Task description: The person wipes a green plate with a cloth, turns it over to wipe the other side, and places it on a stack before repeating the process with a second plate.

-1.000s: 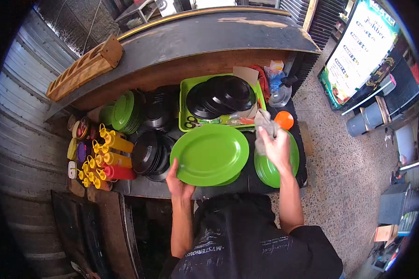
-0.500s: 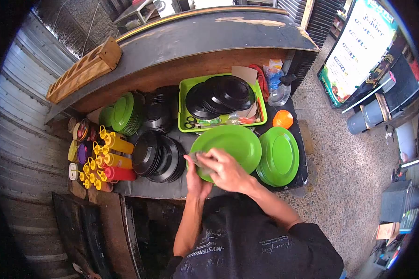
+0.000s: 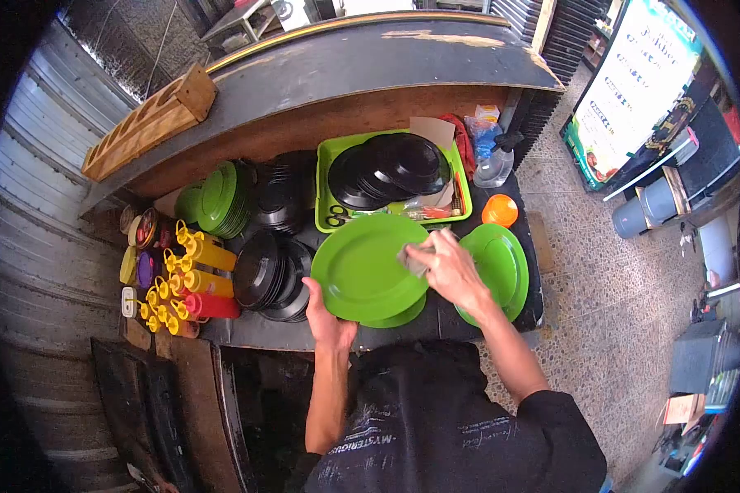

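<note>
My left hand (image 3: 329, 323) grips a green oval plate (image 3: 362, 267) by its lower left edge, thumb against the rim and fingers hidden underneath. The plate is held up over the counter, tilted a little. In my right hand (image 3: 455, 273) a greyish cloth (image 3: 416, 259) is bunched, pressed to the plate's right rim. Beneath the held plate, part of another green plate (image 3: 400, 319) shows. A stack of green plates (image 3: 506, 275) stands just right of my right hand. Stacked black plates (image 3: 259, 273) are left of my left hand.
Behind the held plate is a green tray (image 3: 324, 177) with black plates (image 3: 411, 164), scissors (image 3: 335, 215) and small packets. Sauce bottles (image 3: 210, 283) crowd the left end, near more green plates (image 3: 222, 197). An orange bowl (image 3: 500, 211) and a clear plastic container (image 3: 493, 170) sit at right.
The held plate has shifted left and tilted, uncovering part of the plate below. My right hand moved with the cloth from the plate's left edge to its right rim.
</note>
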### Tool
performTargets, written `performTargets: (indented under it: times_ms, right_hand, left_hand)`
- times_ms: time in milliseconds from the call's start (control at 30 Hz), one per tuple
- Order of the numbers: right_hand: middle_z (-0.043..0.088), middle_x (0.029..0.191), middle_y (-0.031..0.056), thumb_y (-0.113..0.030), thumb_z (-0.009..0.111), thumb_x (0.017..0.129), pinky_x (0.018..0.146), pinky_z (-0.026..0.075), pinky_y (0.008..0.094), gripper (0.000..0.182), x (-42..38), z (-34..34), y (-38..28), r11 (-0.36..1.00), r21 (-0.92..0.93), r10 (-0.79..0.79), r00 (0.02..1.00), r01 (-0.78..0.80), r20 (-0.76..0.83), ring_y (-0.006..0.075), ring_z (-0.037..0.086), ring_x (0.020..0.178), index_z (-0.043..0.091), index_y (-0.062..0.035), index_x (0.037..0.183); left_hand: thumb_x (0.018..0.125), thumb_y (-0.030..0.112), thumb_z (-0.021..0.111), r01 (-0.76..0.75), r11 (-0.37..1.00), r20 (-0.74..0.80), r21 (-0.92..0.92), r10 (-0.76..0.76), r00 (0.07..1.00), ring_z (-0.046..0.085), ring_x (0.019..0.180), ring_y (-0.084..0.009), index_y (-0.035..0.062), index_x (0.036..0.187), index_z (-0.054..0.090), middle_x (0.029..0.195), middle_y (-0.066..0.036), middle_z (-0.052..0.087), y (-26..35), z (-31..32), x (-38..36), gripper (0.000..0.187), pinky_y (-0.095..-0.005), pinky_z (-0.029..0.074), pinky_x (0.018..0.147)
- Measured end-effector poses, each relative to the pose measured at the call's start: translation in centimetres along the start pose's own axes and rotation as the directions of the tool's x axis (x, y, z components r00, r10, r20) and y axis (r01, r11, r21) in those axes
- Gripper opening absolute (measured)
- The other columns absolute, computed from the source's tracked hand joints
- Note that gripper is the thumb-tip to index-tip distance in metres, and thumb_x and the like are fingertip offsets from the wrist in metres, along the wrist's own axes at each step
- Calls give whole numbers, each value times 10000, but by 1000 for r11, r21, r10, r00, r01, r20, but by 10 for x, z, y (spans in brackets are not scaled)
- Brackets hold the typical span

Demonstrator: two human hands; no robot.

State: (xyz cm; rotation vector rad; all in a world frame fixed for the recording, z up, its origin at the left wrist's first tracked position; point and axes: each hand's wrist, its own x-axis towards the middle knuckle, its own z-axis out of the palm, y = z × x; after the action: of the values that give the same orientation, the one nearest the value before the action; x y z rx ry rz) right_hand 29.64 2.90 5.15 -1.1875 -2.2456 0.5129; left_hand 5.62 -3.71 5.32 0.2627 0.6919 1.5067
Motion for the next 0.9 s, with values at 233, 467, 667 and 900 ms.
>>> performTargets:
  times_ms: [233,467,667,900]
  right_hand:
    - [669,970,216,-73,801,813,901,547,436,433,18,27,-25,941,-28,325,924,-337,-201,344,655,914,731,55,1221]
    - [694,1062,167,66,757,707,910,554,427,543,20,43,-56,986,150,105,957,-66,-271,320,651,992,735,23,1248]
    - [702,1076,113,44,716,733,945,552,418,511,8,38,-76,939,308,-132,988,151,-82,318,655,1039,770,-63,1230]
    - [699,1055,91,75,680,715,935,563,404,514,-11,19,-29,974,225,-25,994,0,110,291,656,1062,805,-109,1178]
  left_hand:
    - [1086,647,359,23,998,29,51,-24,999,541,1378,-292,46,1530,471,1487,-117,569,-22,12,-2,755,-471,423,1166]
    - [1076,669,360,52,998,37,23,-53,998,556,1357,-278,50,1522,483,1477,-106,582,-24,2,-2,772,-458,435,1150]
    - [1098,628,348,53,998,95,-26,-50,994,592,1301,-261,47,1475,525,1394,-106,625,-23,-8,7,715,-423,460,1110]
    - [1087,638,375,-57,998,-3,32,57,998,551,1359,-306,43,1513,487,1478,-129,571,7,-9,10,740,-485,447,1140]
